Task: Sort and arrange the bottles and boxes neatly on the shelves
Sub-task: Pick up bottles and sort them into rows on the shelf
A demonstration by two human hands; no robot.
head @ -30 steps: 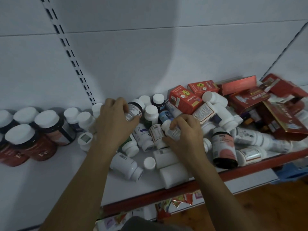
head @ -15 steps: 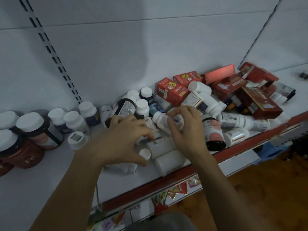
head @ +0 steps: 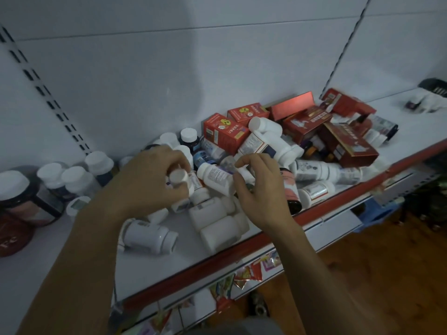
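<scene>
While both hands are busy in the middle of the heap, I count what I can from here. The left hand [head: 150, 180] has its fingers curled round one small white-capped bottle [head: 178, 177], held just above the pile with its cap toward the camera. The right hand [head: 262, 192] grips a labelled white bottle [head: 215, 175] at its base end, thumb and fingers closed on it. That bottle lies sideways over the pile, cap pointing left.

All of this sits on the white shelf [head: 183, 257] with the red front edge. I make out at least six red boxes [head: 225, 134], stacked crookedly at the back right. Three plain white bottles [head: 147, 235] lie on their sides near the front edge. On the left, three upright dark bottles [head: 99, 163] with white caps stand near two large jars [head: 14, 189]. A dark bottle with a pink label [head: 290, 189] lies just beyond the right hand.

The hands and forearms cover the centre of the heap, so I cannot give a full count of the bottles there. Behind it are the grey back panel [head: 169, 81] and a slotted upright [head: 48, 97]. Colourful packets [head: 246, 274] hang below the shelf, above a wooden floor [head: 387, 274]. Something dark at the far right of the shelf [head: 433, 93] is too blurred to name.
</scene>
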